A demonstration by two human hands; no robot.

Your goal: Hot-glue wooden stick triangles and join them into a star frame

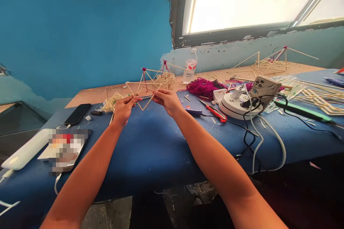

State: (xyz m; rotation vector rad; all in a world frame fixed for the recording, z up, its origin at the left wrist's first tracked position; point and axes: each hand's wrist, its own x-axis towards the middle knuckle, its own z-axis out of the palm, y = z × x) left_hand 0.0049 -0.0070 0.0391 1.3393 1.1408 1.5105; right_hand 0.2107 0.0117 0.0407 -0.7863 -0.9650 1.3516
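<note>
Over the far part of the blue table cover, both my hands pinch a thin wooden-stick frame [147,102], whose sticks meet in a V at its lower corner. My left hand [123,110] grips its left side between thumb and fingers. On the right side, the fingertips of my right hand [167,101] are closed around the frame. Just behind stand stick structures with magenta string knots [144,69] at their tops; the sticks overlap in view, so I cannot tell whether they touch the held frame. A stick bundle [114,102] lies beyond my left hand.
Right of my hands are magenta string [202,87], a water bottle [190,67], a red utility knife [215,111] and a round power strip [239,103] with a phone [266,91] and looping cables. A black phone [77,113] and white power bank [28,148] lie left.
</note>
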